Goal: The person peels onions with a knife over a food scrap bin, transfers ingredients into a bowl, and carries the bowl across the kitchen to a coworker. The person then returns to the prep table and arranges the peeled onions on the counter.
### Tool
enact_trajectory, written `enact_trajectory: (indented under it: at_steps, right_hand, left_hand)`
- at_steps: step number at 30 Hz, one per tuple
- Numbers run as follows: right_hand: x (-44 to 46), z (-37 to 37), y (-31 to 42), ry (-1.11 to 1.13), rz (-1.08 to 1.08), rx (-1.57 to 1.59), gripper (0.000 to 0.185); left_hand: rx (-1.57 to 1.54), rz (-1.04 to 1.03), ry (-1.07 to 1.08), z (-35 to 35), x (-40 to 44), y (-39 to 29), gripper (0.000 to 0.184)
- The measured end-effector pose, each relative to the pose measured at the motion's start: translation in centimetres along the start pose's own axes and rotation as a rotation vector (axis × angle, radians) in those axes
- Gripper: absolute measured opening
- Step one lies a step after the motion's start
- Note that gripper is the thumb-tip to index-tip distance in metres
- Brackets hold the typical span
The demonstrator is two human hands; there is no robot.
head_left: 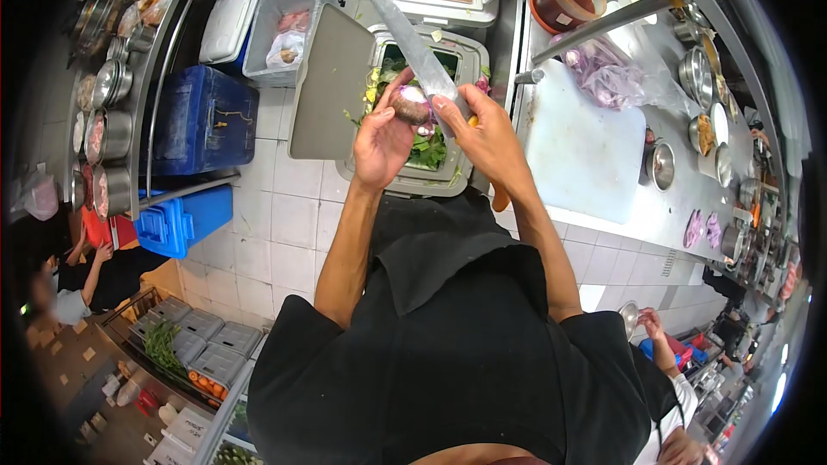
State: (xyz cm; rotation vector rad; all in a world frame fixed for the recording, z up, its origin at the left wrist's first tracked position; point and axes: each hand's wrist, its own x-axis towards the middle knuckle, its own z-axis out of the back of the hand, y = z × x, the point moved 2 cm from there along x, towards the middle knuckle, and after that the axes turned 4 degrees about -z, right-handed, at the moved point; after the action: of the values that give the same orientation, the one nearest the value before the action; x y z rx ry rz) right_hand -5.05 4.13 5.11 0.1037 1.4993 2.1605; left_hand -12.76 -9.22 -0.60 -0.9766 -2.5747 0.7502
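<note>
My left hand holds a round vegetable with brown skin and a white and purple cut top, fingers wrapped round it. In my right hand is a large knife, its wide blade pointing up and to the left, touching or very close to the vegetable. Both hands are over an open bin with green leaves inside. The bin's grey lid hangs open on the left.
On the right, a white cutting board lies on the metal counter beside a purplish plastic bag. Blue containers and a clear tub stand left. Other people are at lower right and far left.
</note>
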Motion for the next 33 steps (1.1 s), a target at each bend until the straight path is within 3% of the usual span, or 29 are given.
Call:
enact_trajectory:
  at_steps: [17,22,33]
  right_hand:
    - [0.5,0.7,0.3,-0.038,0.035,-0.094,0.038]
    - [0.7,0.9,0.6,-0.062,0.145,-0.152,0.039]
    - [1.8,0.9,-0.8,0.006,0.123,-0.070,0.038]
  left_hand:
    - [-0.056,0.000,-0.016,-0.6,0.6,0.5,0.060]
    - [-0.065,0.014,-0.021,-0.2,0.8,1.1,0.057]
    - [-0.026,-0.009,-0.050,0.0,1.2,1.6,0.055]
